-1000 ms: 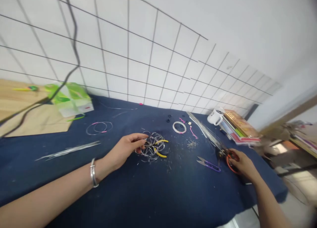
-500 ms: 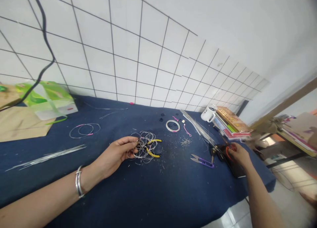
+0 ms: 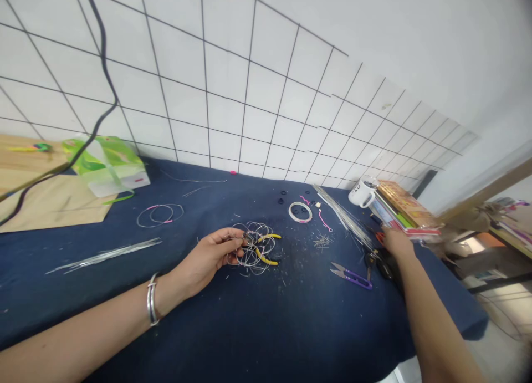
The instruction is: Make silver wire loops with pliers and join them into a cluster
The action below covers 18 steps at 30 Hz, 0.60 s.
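My left hand (image 3: 222, 250) pinches a tangle of looped silver wire (image 3: 250, 261), bent into several petal-like rings. Beneath these loops lie pliers with yellow handles (image 3: 266, 257), their jaws hidden by wire and fingers. At the right, my right hand (image 3: 397, 243) is closed on orange-handled scissors (image 3: 379, 237); most of the handle and the fingertips are hidden behind the hand. Just below it rest a black-handled tool (image 3: 383, 265) and purple thread snips (image 3: 353, 279). Long straight wires (image 3: 344, 216) run up to the left from there.
A white mug (image 3: 362, 192) and a stack of books (image 3: 399, 208) stand by the wall. On the blue cloth are a ring-shaped coil (image 3: 300, 212), short wire clippings (image 3: 322, 241), a thin wire loop (image 3: 160, 215) and a wire bundle (image 3: 103, 255). A black cable (image 3: 102, 50) hangs at the left.
My right hand has moved away from me toward the books, carrying the orange-handled scissors. The left hand still holds the wire loops. The view has shifted slightly left.
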Motion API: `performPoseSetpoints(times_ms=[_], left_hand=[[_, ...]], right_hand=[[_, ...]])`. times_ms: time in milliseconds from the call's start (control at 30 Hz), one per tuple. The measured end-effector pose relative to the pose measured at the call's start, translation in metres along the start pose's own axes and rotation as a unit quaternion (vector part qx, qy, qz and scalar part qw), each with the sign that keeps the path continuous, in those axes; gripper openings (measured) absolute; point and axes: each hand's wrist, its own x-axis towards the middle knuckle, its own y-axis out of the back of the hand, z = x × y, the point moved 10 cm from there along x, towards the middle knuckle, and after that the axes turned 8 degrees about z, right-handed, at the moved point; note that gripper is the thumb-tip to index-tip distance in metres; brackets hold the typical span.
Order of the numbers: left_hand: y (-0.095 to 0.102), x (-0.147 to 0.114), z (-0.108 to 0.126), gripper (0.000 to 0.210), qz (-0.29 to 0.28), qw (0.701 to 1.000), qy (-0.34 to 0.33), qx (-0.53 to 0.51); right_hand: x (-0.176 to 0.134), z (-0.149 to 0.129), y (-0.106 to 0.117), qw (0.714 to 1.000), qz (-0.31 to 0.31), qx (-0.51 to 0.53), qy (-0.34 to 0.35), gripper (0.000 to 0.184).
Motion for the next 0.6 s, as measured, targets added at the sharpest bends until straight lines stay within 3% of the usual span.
performPoseSetpoints(times_ms=[133, 233, 300, 367, 433, 600], left_hand=[[0.003, 0.002, -0.001, 0.025, 0.014, 1.000, -0.003, 0.003], [0.004, 0.003, 0.000, 0.027, 0.026, 1.000, -0.011, 0.005], [0.004, 0.002, 0.001, 0.029, 0.029, 0.999, -0.016, -0.001], [0.005, 0.002, 0.003, 0.029, 0.032, 0.999, -0.022, -0.010], [0.005, 0.001, 0.007, 0.028, 0.029, 0.999, -0.034, -0.017], [0.010, 0.001, 0.016, 0.026, 0.034, 0.997, -0.072, -0.026]], right_hand=[[-0.041, -0.038, 0.014, 0.999, -0.001, 0.005, 0.041, 0.023], [-0.102, -0.104, 0.013, 0.966, -0.025, 0.095, 0.237, 0.029], [-0.136, -0.130, 0.014, 0.946, 0.011, 0.116, 0.302, 0.032], [-0.154, -0.139, 0.014, 0.942, 0.063, 0.119, 0.307, 0.026], [-0.160, -0.145, 0.007, 0.939, 0.077, 0.127, 0.309, 0.020], [-0.154, -0.155, 0.002, 0.932, 0.114, 0.102, 0.328, 0.014]])
